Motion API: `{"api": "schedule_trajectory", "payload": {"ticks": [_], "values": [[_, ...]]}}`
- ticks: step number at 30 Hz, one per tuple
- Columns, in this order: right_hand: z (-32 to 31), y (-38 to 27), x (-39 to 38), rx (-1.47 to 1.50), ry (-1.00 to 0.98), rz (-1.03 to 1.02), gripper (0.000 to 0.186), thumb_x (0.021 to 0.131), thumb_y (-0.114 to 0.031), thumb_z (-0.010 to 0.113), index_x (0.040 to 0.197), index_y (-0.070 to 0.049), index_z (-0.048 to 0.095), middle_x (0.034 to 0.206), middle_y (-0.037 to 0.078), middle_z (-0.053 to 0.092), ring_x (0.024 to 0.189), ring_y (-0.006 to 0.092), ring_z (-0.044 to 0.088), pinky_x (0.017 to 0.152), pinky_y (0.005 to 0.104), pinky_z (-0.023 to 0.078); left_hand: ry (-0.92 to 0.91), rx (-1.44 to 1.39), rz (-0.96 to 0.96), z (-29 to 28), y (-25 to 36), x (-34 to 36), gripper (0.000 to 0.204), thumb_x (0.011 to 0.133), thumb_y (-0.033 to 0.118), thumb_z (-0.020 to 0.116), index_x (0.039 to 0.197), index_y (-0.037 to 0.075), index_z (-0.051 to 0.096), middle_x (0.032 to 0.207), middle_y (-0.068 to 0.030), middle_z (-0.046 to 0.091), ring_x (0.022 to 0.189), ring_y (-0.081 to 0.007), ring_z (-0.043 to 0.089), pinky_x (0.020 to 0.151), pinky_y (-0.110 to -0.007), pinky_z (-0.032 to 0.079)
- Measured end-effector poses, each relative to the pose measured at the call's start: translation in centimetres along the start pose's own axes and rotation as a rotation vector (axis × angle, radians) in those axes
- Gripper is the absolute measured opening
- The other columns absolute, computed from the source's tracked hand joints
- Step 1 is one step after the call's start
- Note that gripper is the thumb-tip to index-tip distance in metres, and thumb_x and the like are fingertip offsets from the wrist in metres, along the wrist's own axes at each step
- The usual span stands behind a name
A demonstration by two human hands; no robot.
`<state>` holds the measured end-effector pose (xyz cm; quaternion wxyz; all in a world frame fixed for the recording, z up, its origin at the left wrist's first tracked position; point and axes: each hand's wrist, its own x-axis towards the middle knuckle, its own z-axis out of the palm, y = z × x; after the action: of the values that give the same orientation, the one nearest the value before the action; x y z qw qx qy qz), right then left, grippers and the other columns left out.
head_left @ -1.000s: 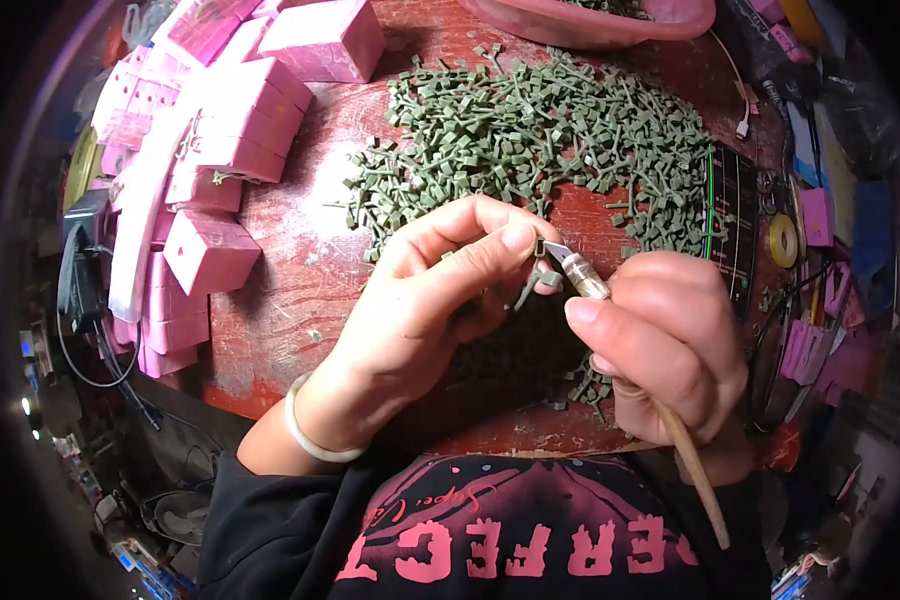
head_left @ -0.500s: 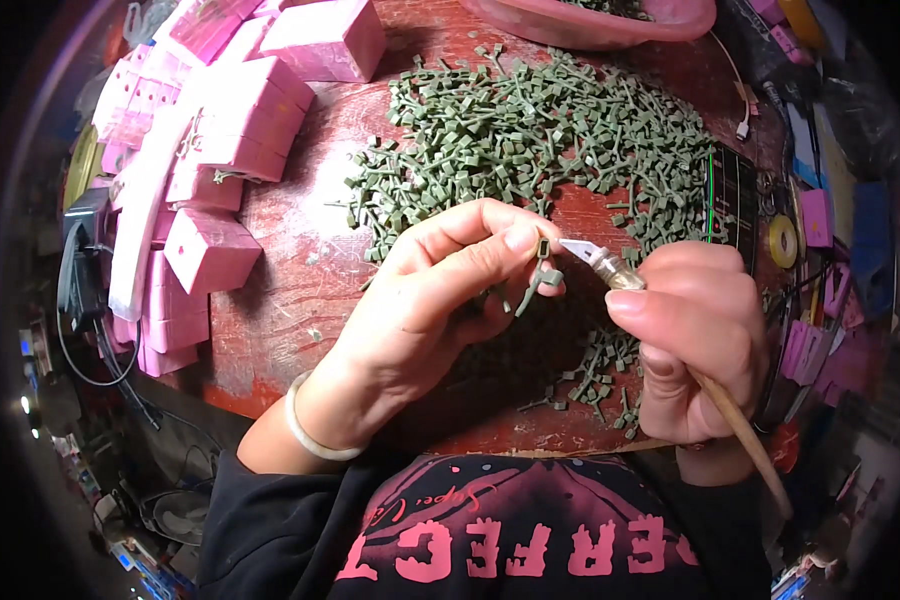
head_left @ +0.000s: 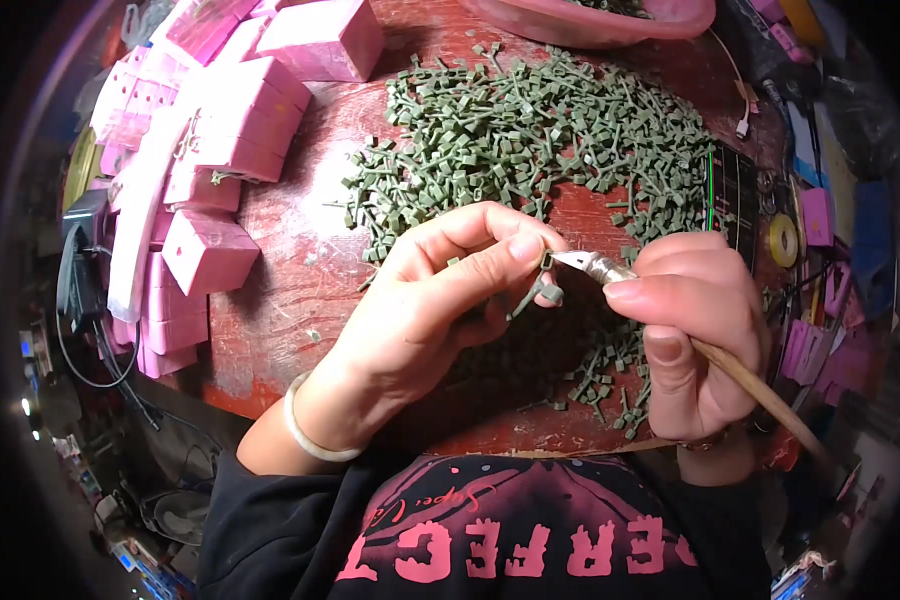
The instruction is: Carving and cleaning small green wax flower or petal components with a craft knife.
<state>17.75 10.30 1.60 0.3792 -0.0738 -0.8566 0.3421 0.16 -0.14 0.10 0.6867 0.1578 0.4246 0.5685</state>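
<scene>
My left hand (head_left: 425, 290) pinches a small green piece (head_left: 546, 263) with a square open frame between thumb and forefinger. Below it, a second small green piece with a stem (head_left: 532, 300) hangs by the fingers; whether the two are joined I cannot tell. A craft knife (head_left: 745, 378) with a long wooden handle is gripped in my right hand (head_left: 705, 325). Its pale, pointed blade (head_left: 573, 260) reaches left to the framed piece, the tip at or very close to its edge. Beyond both hands spreads a heap of similar green pieces (head_left: 500, 130).
Pink blocks (head_left: 240, 120) are stacked at the left of the red tabletop (head_left: 290, 320), beside a black adapter (head_left: 85, 225) with cables. A pink basin (head_left: 610, 30) stands at the far edge. More green pieces (head_left: 610, 375) lie near me. A yellow tape roll (head_left: 782, 242) sits at the right.
The knife has shifted slightly left and its blade has turned, bringing the tip to the framed green piece. The handle's rear end has swung up and right. My left hand has hardly moved.
</scene>
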Motion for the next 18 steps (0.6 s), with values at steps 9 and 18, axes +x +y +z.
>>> {"api": "schedule_trajectory", "payload": {"ticks": [9,18], "values": [[-0.09,-0.08,-0.06,0.061,0.031,0.036,0.025,0.096,-0.023,0.049,0.095,-0.001,0.059,0.085,0.010,0.056,0.073,0.0222,0.054,0.066,0.0320,0.044,0.017,0.060,0.002,0.14,-0.06,0.00,0.016,0.092,0.023,0.057,0.096,0.008,0.062,0.078,0.0009,0.060,0.067,-0.0030,0.049,0.055,-0.017,0.033],[-0.03,0.03,-0.09,0.066,0.029,0.018,0.025,0.096,-0.023,0.049,0.094,0.000,0.059,0.085,0.010,0.056,0.073,0.0218,0.053,0.066,0.0322,0.044,0.020,0.103,0.000,0.28,-0.05,0.02,0.016,0.093,0.023,0.056,0.097,0.008,0.061,0.077,0.0008,0.060,0.065,-0.0025,0.047,0.054,-0.017,0.032]]}}
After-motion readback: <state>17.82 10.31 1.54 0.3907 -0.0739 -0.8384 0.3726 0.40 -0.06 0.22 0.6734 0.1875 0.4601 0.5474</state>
